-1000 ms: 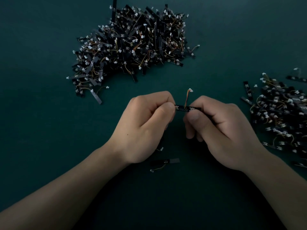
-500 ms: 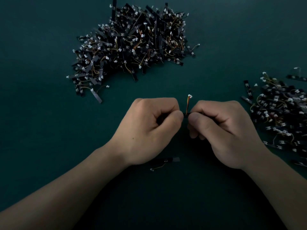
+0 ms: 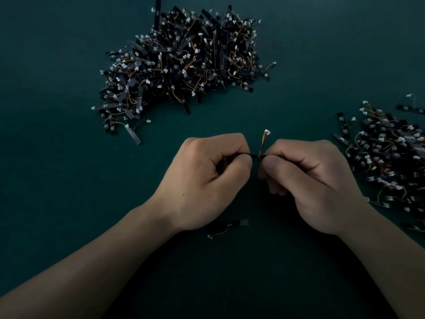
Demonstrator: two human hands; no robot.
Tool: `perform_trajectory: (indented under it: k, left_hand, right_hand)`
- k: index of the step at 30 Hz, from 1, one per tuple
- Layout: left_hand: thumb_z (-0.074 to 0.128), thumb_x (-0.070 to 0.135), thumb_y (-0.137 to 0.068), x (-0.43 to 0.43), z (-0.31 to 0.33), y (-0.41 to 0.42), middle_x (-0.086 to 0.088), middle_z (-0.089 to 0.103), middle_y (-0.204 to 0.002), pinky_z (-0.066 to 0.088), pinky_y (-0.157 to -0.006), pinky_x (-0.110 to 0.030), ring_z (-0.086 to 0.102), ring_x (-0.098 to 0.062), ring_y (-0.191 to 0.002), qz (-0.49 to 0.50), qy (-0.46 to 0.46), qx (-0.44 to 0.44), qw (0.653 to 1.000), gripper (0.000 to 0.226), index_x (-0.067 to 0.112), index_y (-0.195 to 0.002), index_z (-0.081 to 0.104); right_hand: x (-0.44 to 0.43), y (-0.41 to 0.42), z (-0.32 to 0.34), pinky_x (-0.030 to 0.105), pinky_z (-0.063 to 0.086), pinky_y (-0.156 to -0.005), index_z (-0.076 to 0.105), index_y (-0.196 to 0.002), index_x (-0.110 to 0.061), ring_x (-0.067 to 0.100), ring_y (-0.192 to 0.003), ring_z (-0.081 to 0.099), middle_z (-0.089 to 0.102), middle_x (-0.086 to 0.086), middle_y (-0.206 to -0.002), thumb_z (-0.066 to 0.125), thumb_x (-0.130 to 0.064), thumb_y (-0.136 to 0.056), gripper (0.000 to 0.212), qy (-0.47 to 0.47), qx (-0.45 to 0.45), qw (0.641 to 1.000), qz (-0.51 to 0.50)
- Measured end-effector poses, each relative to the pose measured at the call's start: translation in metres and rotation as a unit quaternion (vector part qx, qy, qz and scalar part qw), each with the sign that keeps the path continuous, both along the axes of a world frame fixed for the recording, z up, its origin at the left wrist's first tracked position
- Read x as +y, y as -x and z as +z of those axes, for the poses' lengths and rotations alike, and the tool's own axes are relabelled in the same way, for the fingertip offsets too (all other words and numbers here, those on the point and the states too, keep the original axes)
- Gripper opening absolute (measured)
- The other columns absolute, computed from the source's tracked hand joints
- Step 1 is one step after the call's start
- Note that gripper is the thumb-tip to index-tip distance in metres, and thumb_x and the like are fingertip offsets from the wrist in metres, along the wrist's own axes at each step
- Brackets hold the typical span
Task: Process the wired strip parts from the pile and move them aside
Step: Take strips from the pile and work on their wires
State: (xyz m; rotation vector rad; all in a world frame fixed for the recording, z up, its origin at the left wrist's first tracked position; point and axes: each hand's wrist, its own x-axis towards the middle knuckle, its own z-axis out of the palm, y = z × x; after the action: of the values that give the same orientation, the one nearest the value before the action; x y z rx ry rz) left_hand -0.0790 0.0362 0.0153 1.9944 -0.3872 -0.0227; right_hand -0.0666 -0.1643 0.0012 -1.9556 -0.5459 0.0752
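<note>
A small black wired strip part [image 3: 257,156] is held between both hands above the dark green table. My left hand [image 3: 207,178] pinches its left end and my right hand [image 3: 315,180] pinches its right end, fingers curled. An orange wire with a white connector [image 3: 266,132] stands up from the strip between the thumbs. A big pile of black strip parts [image 3: 184,58] lies at the far centre-left. A second pile [image 3: 391,155] lies at the right edge.
One loose strip part with a wire [image 3: 230,224] lies on the table [image 3: 57,180] just below my left hand. A few stray strips [image 3: 133,134] stick out at the big pile's near left corner.
Both hands dropped slightly toward me, closed together half a second ago, and have now parted a little, so a short stretch of the black strip shows again between the thumbs.
</note>
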Motion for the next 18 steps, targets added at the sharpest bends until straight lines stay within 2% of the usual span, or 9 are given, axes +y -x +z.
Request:
perform_trajectory:
  k: [6, 8, 11, 13, 15, 17, 18]
  left_hand:
    - [0.053, 0.005, -0.091, 0.0007, -0.0013, -0.0006, -0.007, 0.046, -0.055, 0.034, -0.048, -0.035, 0.041, -0.022, -0.053, 0.018, 0.009, -0.004, 1.000, 0.027, 0.010, -0.065, 0.052]
    - [0.052, 0.007, -0.092, 0.0018, -0.0027, -0.0012, -0.009, 0.047, -0.057, 0.035, -0.050, -0.037, 0.043, -0.024, -0.054, 0.019, 0.020, 0.002, 1.000, 0.026, 0.008, -0.066, 0.053]
    - [0.049, 0.019, -0.098, 0.0034, -0.0048, -0.0011, -0.012, 0.051, -0.062, 0.038, -0.054, -0.043, 0.047, -0.028, -0.058, 0.001, 0.043, -0.001, 0.999, 0.033, 0.003, -0.070, 0.055]
    - [0.043, 0.026, -0.102, 0.0034, -0.0059, -0.0021, -0.012, 0.058, -0.071, 0.042, -0.059, -0.041, 0.054, -0.028, -0.065, 0.014, 0.065, -0.008, 0.998, 0.040, 0.000, -0.078, 0.062]
    - [0.040, 0.027, -0.106, 0.0037, -0.0066, -0.0044, -0.003, 0.066, -0.080, 0.046, -0.065, -0.031, 0.059, -0.018, -0.071, 0.044, 0.087, -0.008, 0.995, 0.039, 0.007, -0.091, 0.070]
    - [0.039, 0.026, -0.108, 0.0042, -0.0080, -0.0065, 0.003, 0.069, -0.084, 0.045, -0.069, -0.023, 0.060, -0.014, -0.072, 0.065, 0.092, 0.000, 0.994, 0.038, 0.015, -0.094, 0.072]
    - [0.038, 0.026, -0.109, 0.0043, -0.0088, -0.0072, 0.005, 0.068, -0.084, 0.045, -0.069, -0.022, 0.060, -0.014, -0.071, 0.069, 0.089, 0.002, 0.994, 0.039, 0.016, -0.093, 0.072]
  right_hand:
    - [0.0005, 0.0019, 0.0008, 0.031, 0.044, -0.050, 0.069, -0.076, -0.020, 0.019, -0.053, 0.058, 0.062, -0.003, -0.059, 0.054, -0.031, -0.101, 0.031, 0.005, 0.008, 1.000, 0.009]
    - [0.0007, 0.0018, 0.0005, 0.033, 0.042, -0.048, 0.067, -0.073, -0.020, 0.020, -0.050, 0.055, 0.060, 0.001, -0.057, 0.054, -0.036, -0.101, 0.035, 0.015, 0.014, 1.000, 0.011]
    - [-0.0014, 0.0004, -0.0021, 0.042, 0.036, -0.045, 0.057, -0.060, -0.009, 0.023, -0.044, 0.048, 0.050, 0.004, -0.049, 0.052, -0.036, -0.102, 0.050, 0.057, -0.005, 0.997, 0.055]
    - [-0.0014, 0.0022, -0.0023, 0.035, 0.037, -0.045, 0.057, -0.060, -0.008, 0.017, -0.044, 0.049, 0.050, -0.001, -0.050, 0.051, -0.031, -0.105, 0.051, 0.042, -0.049, 0.996, 0.060]
    - [-0.0013, 0.0052, -0.0026, 0.024, 0.038, -0.049, 0.066, -0.078, -0.011, 0.011, -0.050, 0.053, 0.054, -0.004, -0.059, 0.047, -0.035, -0.111, 0.045, -0.027, -0.089, 0.996, 0.015]
    - [-0.0022, 0.0065, -0.0008, 0.022, 0.041, -0.052, 0.068, -0.109, -0.019, 0.009, -0.054, 0.055, 0.059, -0.004, -0.069, 0.044, -0.043, -0.113, 0.034, -0.098, -0.067, 0.993, -0.022]
    - [-0.0032, 0.0061, -0.0002, 0.020, 0.043, -0.054, 0.066, -0.114, -0.022, 0.009, -0.056, 0.056, 0.061, -0.005, -0.072, 0.047, -0.042, -0.112, 0.028, -0.097, -0.056, 0.993, -0.020]
